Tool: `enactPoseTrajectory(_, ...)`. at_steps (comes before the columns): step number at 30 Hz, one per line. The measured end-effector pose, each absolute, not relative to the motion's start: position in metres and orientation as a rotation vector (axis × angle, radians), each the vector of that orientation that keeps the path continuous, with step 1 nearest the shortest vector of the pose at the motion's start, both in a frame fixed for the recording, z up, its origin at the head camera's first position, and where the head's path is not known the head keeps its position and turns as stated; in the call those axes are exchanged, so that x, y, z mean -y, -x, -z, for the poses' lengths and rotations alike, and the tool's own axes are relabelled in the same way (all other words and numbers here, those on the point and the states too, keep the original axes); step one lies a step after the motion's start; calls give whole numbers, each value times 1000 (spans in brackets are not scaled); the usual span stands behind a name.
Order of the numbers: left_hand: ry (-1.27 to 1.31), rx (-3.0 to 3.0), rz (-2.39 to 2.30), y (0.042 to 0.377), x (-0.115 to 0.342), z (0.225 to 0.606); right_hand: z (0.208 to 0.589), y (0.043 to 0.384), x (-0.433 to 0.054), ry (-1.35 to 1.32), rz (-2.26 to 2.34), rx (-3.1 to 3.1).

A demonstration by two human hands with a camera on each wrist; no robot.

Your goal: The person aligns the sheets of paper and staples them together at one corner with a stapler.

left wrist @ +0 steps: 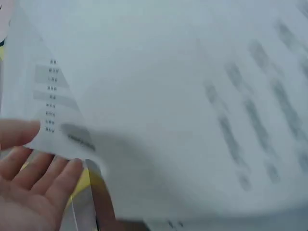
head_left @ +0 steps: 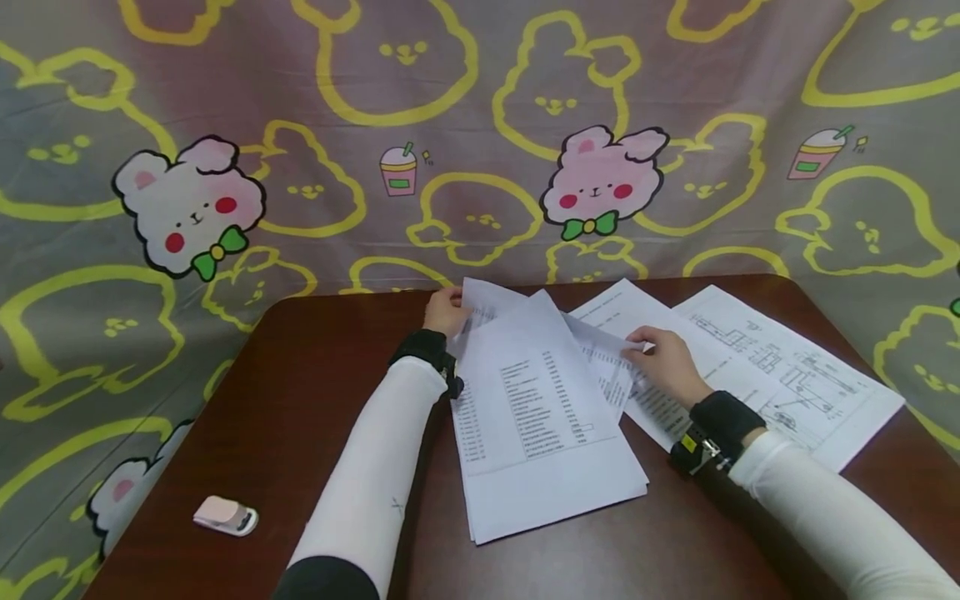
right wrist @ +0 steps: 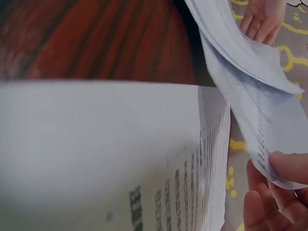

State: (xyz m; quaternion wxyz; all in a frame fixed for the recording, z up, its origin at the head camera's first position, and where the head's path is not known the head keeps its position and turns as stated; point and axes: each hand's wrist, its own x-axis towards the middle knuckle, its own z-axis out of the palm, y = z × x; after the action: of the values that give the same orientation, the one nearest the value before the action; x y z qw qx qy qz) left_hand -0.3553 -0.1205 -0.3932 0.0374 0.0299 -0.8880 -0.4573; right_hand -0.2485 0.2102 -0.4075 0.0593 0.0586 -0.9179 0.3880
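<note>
Head view: your left hand (head_left: 446,315) holds the far left corner of a slanting sheet (head_left: 600,335), while your right hand (head_left: 663,362) pinches its right end, or that of a sheet close against it; the overlap hides which. The slanting sheet runs behind the front sheet (head_left: 551,417), whose printed list faces you, over the table (head_left: 300,417). Near your right hand lie a text page (head_left: 611,307) and a drawing page (head_left: 862,408); what looks like a stapler (head_left: 225,515) sits well apart at left. A low sweep of your right hand could drag the text page along and mix the papers.

Left-wrist view: your thumb lies over a printed corner, your fingers beneath it, in a seemingly light hold. The corner could slip if the front sheet leans on it; 2 hands pulling apart could crease or tear it.

Right-wrist view: your thumb and fingers pinch a curled paper edge, with other paper bowing above it. Pressing these bowed layers together unevenly could trap a fold or leave the edges out of line
</note>
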Motion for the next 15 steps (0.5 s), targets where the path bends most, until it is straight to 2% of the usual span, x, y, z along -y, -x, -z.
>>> enactPoseTrajectory(15,97,2308,1528,341,91,370,390,244,-226,-125,-1134,2578)
